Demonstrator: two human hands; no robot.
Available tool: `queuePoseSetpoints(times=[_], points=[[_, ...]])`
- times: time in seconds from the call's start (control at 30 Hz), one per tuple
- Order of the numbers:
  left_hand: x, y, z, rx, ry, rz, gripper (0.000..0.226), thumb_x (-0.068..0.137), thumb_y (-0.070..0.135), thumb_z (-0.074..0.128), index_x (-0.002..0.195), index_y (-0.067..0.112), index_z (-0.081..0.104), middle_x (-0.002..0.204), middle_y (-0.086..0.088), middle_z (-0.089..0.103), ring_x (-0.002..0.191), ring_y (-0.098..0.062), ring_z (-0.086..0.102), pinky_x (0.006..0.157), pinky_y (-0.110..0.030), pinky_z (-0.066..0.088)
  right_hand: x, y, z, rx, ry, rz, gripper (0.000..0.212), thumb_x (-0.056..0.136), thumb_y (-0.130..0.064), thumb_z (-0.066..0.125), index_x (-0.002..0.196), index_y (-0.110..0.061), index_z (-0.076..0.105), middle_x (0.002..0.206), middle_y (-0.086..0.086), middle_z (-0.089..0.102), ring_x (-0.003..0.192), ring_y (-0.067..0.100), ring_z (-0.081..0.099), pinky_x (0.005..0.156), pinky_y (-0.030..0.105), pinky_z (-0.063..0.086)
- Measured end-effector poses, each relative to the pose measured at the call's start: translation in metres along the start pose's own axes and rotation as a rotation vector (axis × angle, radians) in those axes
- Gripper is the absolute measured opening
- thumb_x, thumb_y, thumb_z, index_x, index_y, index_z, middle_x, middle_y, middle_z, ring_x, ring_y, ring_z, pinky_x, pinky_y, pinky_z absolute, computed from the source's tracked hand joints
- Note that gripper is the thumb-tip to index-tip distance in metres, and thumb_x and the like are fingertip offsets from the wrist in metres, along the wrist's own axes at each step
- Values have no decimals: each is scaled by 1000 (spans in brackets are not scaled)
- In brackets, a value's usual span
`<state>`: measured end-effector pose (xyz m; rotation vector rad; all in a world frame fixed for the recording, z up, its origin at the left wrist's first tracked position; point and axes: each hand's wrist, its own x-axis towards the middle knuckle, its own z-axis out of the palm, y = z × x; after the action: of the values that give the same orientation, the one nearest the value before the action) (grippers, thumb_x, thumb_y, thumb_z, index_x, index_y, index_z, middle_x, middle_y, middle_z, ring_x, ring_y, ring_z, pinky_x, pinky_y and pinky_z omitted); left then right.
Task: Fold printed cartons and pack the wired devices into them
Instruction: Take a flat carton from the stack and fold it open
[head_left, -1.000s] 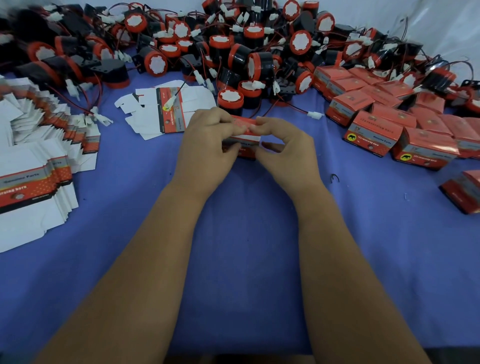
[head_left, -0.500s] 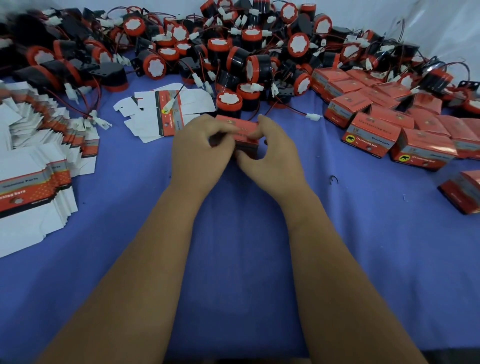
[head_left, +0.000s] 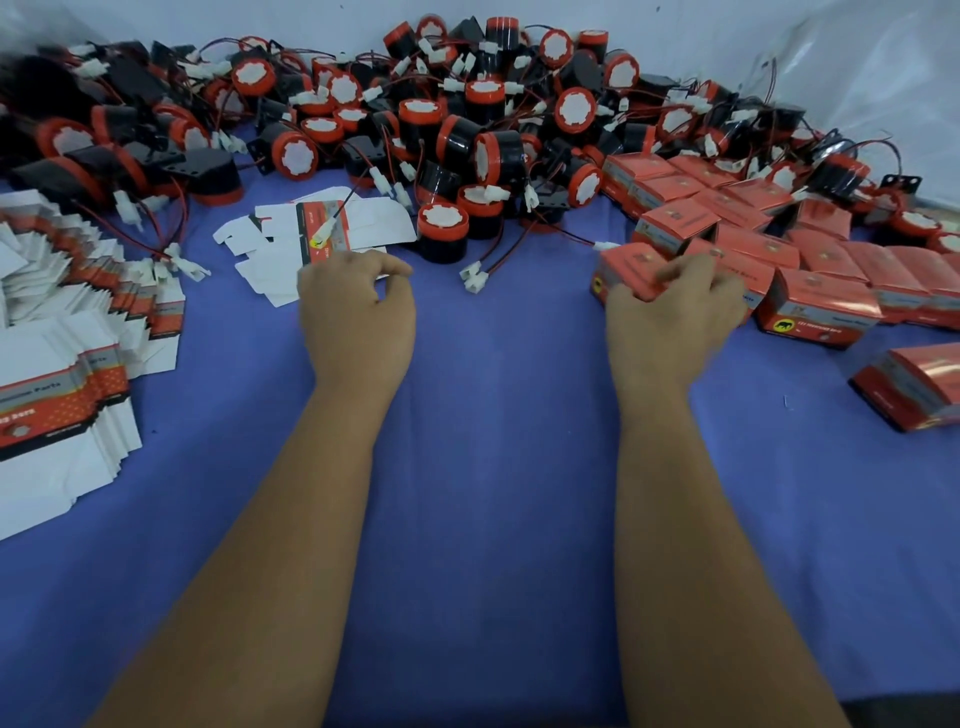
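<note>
Right hand (head_left: 670, 317) gripping red carton (head_left: 626, 273)

Red cartons (head_left: 675, 228) — black-and-red devices (head_left: 441, 234) — blue cloth (head_left: 493, 441).

Both bare arms are stretched forward. The left hand (head_left: 358, 312) is loosely curled, holding nothing. The right hand (head_left: 670, 317) is curled round a red carton (head_left: 626, 273).

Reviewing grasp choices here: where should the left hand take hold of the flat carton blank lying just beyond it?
Probably the near white edge of the flat carton blank, coming from the near side where the left hand hovers. It lies flat, so a fingertip pinch there suits; a white connector rests across its printed strip.
</note>
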<state>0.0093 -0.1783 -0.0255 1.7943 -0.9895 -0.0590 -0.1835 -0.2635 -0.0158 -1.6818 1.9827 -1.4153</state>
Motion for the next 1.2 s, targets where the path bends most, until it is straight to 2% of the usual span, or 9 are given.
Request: queuePoseSetpoints(times=[0.07,0.17,0.33,0.57,0.67,0.77,0.9,1.07,1.2], points=[[3,-2,-1,269,-50,-35,38,92,18,51,128,18,62,142,-7,51,142,-30,28,112,-39,29,-2,-3,1,-187,46,26,35,84,-28,60,115,-13,54,140,11,38,133,31,33,106,38,28],[4,-4,-1,535,-277,-154,62,95,31,45,153,17,28,164,-17,9,152,-30,-9,121,-49,-5,-16,-19,5,-178,21,-185,36,82,-18,60,118,-16,58,146,12,36,139,31,29,109,47,23],[0,-2,2,606,-165,-40,42,93,33,46,131,21,59,134,-11,52,127,-33,41,109,-51,23,-50,-38,23,-80,-389,-625,28,88,-18,57,116,-16,60,129,6,48,120,26,41,96,32,25],[0,-2,2,503,-133,-32,38,94,32,49,128,23,62,128,-13,58,118,-35,50,98,-43,37,-57,-41,32,11,-803,-701,46,89,-29,61,134,-20,54,132,-1,53,122,23,45,103,38,36],[1,2,-5,243,0,-52,33,95,25,42,117,24,67,107,-2,69,96,-25,58,75,-35,41,-58,-39,33,-33,-827,-737,61,83,-52,66,137,-27,51,128,-7,55,121,20,43,105,39,34],[3,-1,-8,303,31,-72,33,93,23,45,115,22,70,112,-5,66,110,-28,55,93,-44,41,-55,-38,36,-114,-827,-740,62,79,-63,66,131,-29,55,114,-9,56,115,17,43,101,34,33],[5,-5,-8,271,-27,-128,32,95,24,43,110,20,70,103,-8,68,99,-32,60,90,-46,47,-49,-37,32,23,-841,-690,31,81,-46,73,95,-19,68,88,-6,61,87,16,54,74,32,43],[6,1,-11,-132,115,-203,25,92,20,48,99,20,72,91,5,67,78,-11,57,66,-26,41,-43,-32,19,106,-669,-578,20,98,-28,56,105,-18,71,98,-3,72,92,15,62,77,40,52],[4,6,-10,-352,96,-184,21,89,15,55,91,25,73,83,15,66,78,-1,58,71,-19,47,-43,-34,18,-5,-478,-675,22,99,-24,50,104,-15,69,93,1,71,86,24,61,71,44,48]])
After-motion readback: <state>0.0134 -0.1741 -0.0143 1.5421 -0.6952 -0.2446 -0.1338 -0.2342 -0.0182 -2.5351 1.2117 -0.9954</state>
